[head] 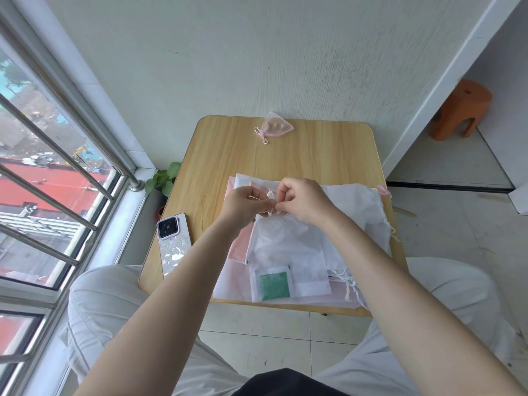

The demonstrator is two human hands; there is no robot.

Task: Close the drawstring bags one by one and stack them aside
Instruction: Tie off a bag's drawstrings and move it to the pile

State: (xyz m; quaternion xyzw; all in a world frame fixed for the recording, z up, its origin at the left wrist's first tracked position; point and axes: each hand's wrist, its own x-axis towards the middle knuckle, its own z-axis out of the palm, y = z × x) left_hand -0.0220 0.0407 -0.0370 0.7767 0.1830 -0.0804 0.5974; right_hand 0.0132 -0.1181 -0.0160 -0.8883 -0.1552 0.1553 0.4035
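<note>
A white sheer drawstring bag (281,238) lies on a pile of white and pink bags (357,212) on the small wooden table (228,155). My left hand (247,202) and my right hand (304,202) meet above the bag's gathered mouth, each pinching the white drawstring (271,195). A pink drawstring bag (276,127), tied shut with something small inside, lies alone at the table's far edge. A small white bag with a green square (273,284) lies at the near edge of the pile.
A phone (173,242) in a pale case lies on the table's left near corner. A green plant (163,178) stands on the floor by the window at left. An orange stool (460,111) stands at far right. My knees flank the table.
</note>
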